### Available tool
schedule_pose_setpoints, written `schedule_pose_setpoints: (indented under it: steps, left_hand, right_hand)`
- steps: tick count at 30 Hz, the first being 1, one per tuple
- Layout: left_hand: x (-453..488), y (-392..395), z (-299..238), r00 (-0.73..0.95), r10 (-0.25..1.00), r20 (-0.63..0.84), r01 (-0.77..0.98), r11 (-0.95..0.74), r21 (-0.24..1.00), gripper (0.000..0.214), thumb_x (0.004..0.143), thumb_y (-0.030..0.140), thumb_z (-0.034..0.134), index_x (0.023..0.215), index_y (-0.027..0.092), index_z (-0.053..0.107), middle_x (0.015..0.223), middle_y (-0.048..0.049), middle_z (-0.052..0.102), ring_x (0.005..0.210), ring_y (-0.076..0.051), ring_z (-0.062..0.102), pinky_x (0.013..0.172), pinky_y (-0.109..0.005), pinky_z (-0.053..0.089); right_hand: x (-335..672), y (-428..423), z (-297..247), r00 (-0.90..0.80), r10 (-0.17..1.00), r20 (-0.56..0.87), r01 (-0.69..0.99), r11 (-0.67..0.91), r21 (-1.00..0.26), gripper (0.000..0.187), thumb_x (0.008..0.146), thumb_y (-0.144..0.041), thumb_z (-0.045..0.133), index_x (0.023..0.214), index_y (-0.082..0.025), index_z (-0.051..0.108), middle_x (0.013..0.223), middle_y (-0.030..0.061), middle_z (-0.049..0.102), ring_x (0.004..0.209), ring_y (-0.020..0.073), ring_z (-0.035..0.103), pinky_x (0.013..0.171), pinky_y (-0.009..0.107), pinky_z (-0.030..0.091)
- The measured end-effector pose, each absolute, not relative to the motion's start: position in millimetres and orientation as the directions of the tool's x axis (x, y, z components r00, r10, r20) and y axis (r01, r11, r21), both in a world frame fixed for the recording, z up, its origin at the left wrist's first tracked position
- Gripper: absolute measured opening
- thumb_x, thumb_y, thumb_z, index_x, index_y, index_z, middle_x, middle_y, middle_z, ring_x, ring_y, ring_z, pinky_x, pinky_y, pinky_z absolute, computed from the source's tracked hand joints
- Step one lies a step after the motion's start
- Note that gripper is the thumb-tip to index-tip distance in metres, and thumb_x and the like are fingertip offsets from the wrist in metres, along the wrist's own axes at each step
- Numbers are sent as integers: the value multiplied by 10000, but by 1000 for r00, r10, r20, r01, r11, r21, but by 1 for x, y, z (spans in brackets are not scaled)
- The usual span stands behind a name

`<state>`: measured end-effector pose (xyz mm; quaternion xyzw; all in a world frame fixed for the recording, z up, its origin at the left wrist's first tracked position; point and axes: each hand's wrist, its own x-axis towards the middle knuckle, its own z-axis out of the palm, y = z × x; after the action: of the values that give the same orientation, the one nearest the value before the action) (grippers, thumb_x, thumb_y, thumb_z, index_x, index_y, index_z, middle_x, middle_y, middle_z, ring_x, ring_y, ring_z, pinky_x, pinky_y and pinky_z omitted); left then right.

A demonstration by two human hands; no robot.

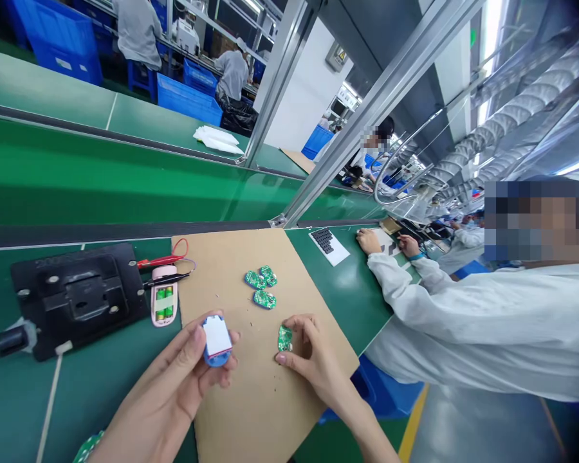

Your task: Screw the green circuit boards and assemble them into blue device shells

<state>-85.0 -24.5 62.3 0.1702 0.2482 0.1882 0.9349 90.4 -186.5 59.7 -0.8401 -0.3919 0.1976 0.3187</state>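
My left hand (pixel 188 366) is closed round a small blue-edged module with a white rectangular face (pixel 217 335), tilted up toward me above the cardboard. In my right hand (pixel 313 354), thumb and fingers pinch the edges of a green circuit board (pixel 284 338), low over the cardboard sheet (pixel 251 411). Beyond the hands, several similar green circuit boards (pixel 264 299) lie together on the cardboard. Whether the right-hand board touches the sheet I cannot tell.
Left on the green bench stands a black fixture (pixel 80 296). Near it are a pink battery holder (pixel 165 297) with green cells and red and black clip leads (pixel 166 276). A co-worker in a white coat (pixel 463 321) sits at right, beside a white sheet with black pieces (pixel 329 245).
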Motion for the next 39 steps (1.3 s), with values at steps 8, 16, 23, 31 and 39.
schedule_pose_setpoints:
  steps: [8, 16, 23, 31, 39]
  left_hand:
    - [-85, -30, 68, 827, 384, -410, -213, 889, 405, 258, 737, 316, 758, 979, 232, 731, 810, -56, 732, 582, -144, 653, 485, -208, 548]
    - [-89, -32, 75, 799, 359, -482, -141, 892, 430, 335, 751, 308, 757, 1067, 215, 697, 1060, -57, 707, 876, -202, 679, 779, -248, 578]
    - [-88, -33, 68, 836, 392, -384, -153, 839, 523, 298, 823, 368, 678, 1068, 199, 686, 1017, -72, 701, 859, -189, 637, 756, -270, 567]
    - [-90, -33, 68, 847, 402, -348, -215, 857, 468, 279, 862, 367, 631, 1060, 180, 692, 1013, -86, 721, 888, -189, 657, 820, -266, 543]
    - [-89, -33, 71, 871, 427, -245, -282, 840, 464, 256, 886, 353, 597, 1038, 177, 704, 1107, -99, 700, 1046, -220, 625, 954, -289, 490]
  right_hand:
    - [80, -170, 68, 657, 732, -182, 184, -390, -902, 392, 756, -445, 737, 1000, -196, 558, 655, -36, 475, 584, 121, 444, 518, 214, 368]
    - [56, -145, 92, 703, 695, -155, -133, -85, -987, 278, 808, -425, 717, 844, -154, 665, 760, 21, 556, 530, 82, 510, 448, 184, 462]
    - [43, -135, 101, 704, 695, -145, -239, 40, -970, 217, 834, -367, 705, 999, -231, 670, 815, 3, 619, 571, 86, 581, 514, 172, 533]
    - [43, -134, 107, 617, 776, -130, -230, 19, -973, 180, 789, -226, 761, 953, -270, 702, 834, -14, 678, 734, 94, 658, 706, 150, 542]
    - [47, -135, 107, 529, 848, -24, 116, -101, -988, 215, 875, -275, 648, 1082, -313, 694, 1089, 22, 625, 965, 152, 613, 815, 230, 534]
